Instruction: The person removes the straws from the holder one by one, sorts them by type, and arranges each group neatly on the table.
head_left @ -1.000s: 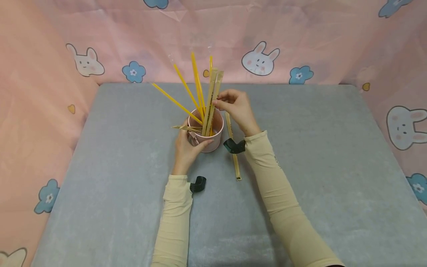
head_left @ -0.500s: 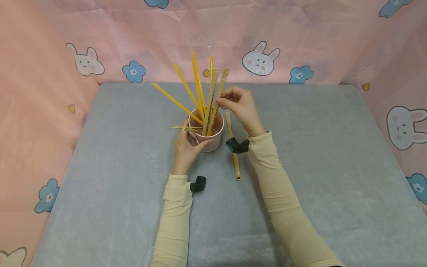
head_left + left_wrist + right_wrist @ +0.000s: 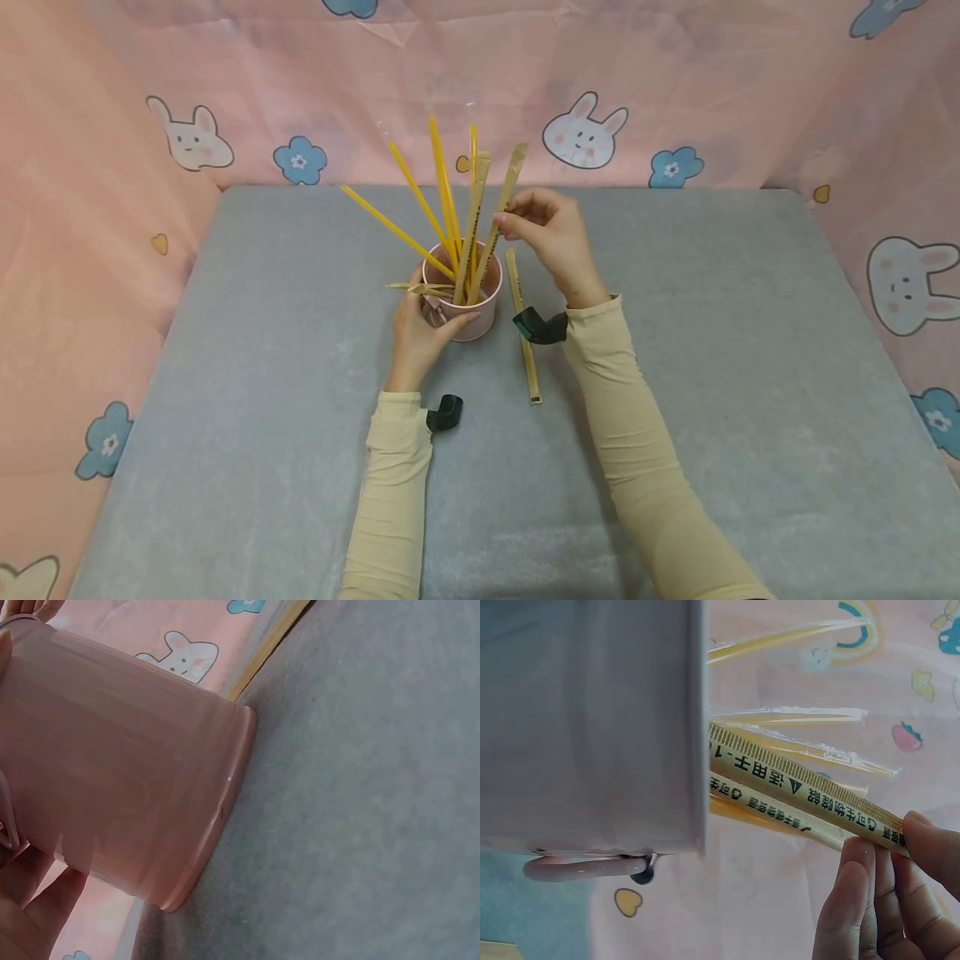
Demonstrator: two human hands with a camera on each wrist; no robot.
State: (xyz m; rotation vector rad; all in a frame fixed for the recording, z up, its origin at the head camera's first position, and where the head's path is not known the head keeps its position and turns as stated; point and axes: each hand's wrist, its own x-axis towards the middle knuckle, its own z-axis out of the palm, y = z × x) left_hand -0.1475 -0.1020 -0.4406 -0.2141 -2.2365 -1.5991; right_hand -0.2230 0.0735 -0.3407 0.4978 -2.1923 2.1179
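Note:
A pink cup stands on the grey table, holding several yellow straws and paper-wrapped chopstick packs. My left hand grips the cup's near side; in the left wrist view the cup fills the frame. My right hand pinches one wrapped chopstick pack that leans out of the cup to the right. In the right wrist view my fingertips hold that printed pack. Another wrapped pack lies flat on the table right of the cup.
Pink cloth with rabbits and flowers walls the table at the back and both sides. A short wrapped piece pokes out of the cup's left rim. Black wrist camera mounts sit at both sleeves.
My right hand has moved right and slightly up, tilting the pinched chopstick pack away from the other pack in the cup. The left hand and cup have stayed put.

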